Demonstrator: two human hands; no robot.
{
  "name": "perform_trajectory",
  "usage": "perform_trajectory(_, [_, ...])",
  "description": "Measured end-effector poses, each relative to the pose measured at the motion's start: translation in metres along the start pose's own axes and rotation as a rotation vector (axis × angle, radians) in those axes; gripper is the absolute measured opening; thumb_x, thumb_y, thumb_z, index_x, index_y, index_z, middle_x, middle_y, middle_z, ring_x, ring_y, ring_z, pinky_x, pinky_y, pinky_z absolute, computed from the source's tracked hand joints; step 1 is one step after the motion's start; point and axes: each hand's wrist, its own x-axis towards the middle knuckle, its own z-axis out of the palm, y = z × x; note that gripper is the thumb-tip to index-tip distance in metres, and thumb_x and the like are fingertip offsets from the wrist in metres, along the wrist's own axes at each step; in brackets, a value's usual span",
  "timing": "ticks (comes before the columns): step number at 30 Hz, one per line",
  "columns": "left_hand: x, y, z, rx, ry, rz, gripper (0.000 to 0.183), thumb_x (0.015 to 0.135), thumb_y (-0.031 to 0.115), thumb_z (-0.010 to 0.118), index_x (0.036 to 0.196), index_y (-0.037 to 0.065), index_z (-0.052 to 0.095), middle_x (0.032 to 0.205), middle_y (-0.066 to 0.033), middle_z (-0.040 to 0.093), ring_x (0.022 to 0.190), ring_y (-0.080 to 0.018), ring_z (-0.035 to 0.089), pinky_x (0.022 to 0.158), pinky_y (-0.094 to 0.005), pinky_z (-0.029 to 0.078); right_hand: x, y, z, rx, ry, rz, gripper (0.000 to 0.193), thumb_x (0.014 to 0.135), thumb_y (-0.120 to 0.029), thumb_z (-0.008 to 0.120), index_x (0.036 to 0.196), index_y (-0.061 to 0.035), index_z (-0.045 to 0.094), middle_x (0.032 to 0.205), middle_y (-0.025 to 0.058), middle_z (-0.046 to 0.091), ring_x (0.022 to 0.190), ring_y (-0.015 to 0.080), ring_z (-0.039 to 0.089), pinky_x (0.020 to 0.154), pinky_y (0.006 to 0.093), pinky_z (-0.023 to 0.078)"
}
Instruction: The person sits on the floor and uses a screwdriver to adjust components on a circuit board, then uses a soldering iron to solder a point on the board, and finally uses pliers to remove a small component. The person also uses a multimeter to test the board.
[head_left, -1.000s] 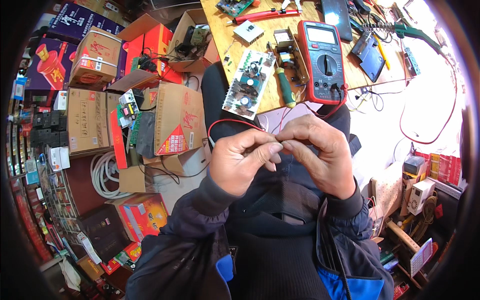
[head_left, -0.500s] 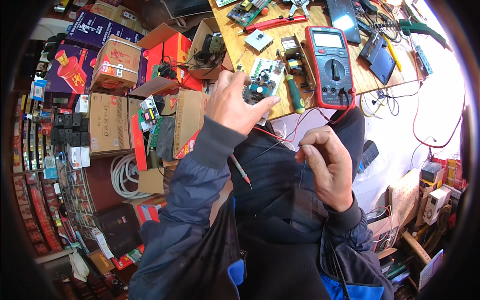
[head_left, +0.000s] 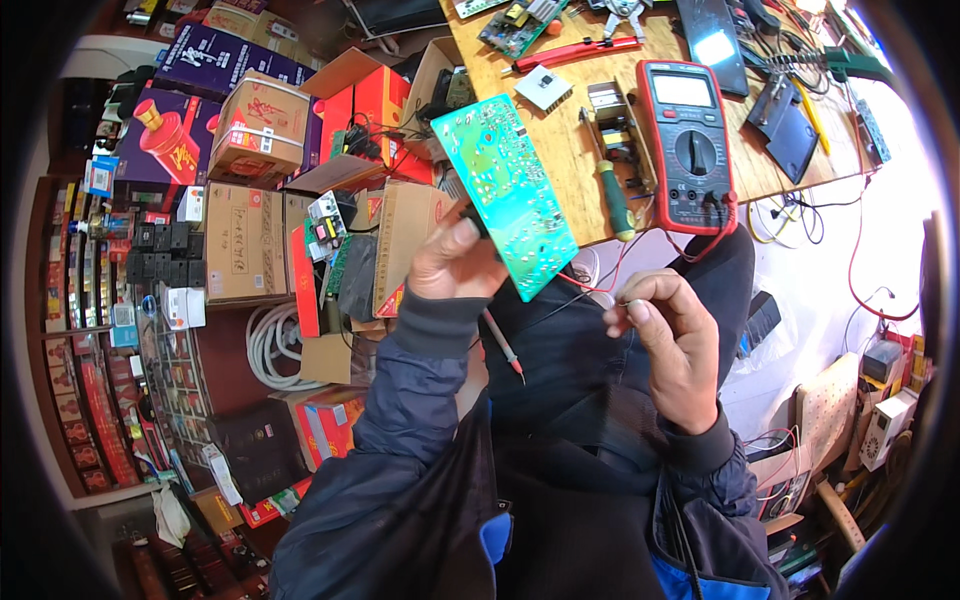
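My left hand [head_left: 452,262] grips a green circuit board [head_left: 508,200] by its left edge, thumb at the edge and the other fingers hidden behind the board. The board is tilted in the air by the table's near-left corner, its solder side facing up. Over my lap, my right hand [head_left: 672,345] is closed in a pinch; whatever it holds, if anything, is too small to make out. Below the board, a test probe [head_left: 505,345] with a red tip lies near my left leg. A red multimeter [head_left: 692,145] rests on the table, and a green-handled screwdriver [head_left: 614,202] lies left of it.
The wooden table [head_left: 590,65] carries a white square part [head_left: 544,88], an open-framed electronic module [head_left: 620,130], a red pen-like tool [head_left: 575,55] and a dark flat case [head_left: 782,130]. Cardboard boxes [head_left: 245,240] crowd the left. Test leads [head_left: 618,262] hang between table and lap.
My left hand has lifted the circuit board off the table and turned it from component side to solder side. My right hand stays pinched over my lap. The view has shifted slightly.
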Motion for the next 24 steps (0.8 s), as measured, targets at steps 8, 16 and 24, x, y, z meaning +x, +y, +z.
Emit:
perform_trajectory(8, [-0.002, -0.028, -0.007, -0.018, -0.066, 0.072, 0.061, 0.098, 0.015, 0.073, 0.153, 0.003, 0.050, 0.152, -0.0132, 0.058, 0.145, -0.0343, 0.050, 0.122, -0.0561, 0.037, 0.008, 0.015, 0.021, 0.269, -0.043, 0.193, 0.018, 0.109, -0.014, 0.062, 0.115, 0.0028, 0.065, 0.150, 0.0186, 0.052, 0.121, 0.0222, 0.067, 0.096, 0.0366, 0.060])
perform_trajectory(16, [-0.005, -0.014, 0.009, 0.348, 0.232, 0.123, 0.050, 0.099, 0.015, 0.072, 0.141, -0.001, 0.052, 0.133, -0.0144, 0.065, 0.120, -0.0260, 0.065, 0.105, -0.0466, 0.053, 0.012, 0.005, 0.017, 0.020, 0.079, 0.023, 0.017, 0.109, -0.011, 0.059, 0.116, 0.0047, 0.063, 0.141, 0.0180, 0.057, 0.115, 0.0210, 0.069, 0.094, 0.0349, 0.059])
perform_trajectory(24, [-0.017, -0.015, 0.043, 1.115, 0.327, 0.352, 0.039, 0.088, 0.015, 0.089, 0.115, -0.004, 0.067, 0.114, -0.0054, 0.064, 0.095, -0.0127, 0.066, 0.083, -0.0281, 0.054, 0.004, 0.002, 0.029, -0.070, -0.023, 0.000, 0.017, 0.109, -0.010, 0.059, 0.118, 0.0036, 0.063, 0.145, 0.0172, 0.055, 0.119, 0.0205, 0.068, 0.096, 0.0340, 0.057])
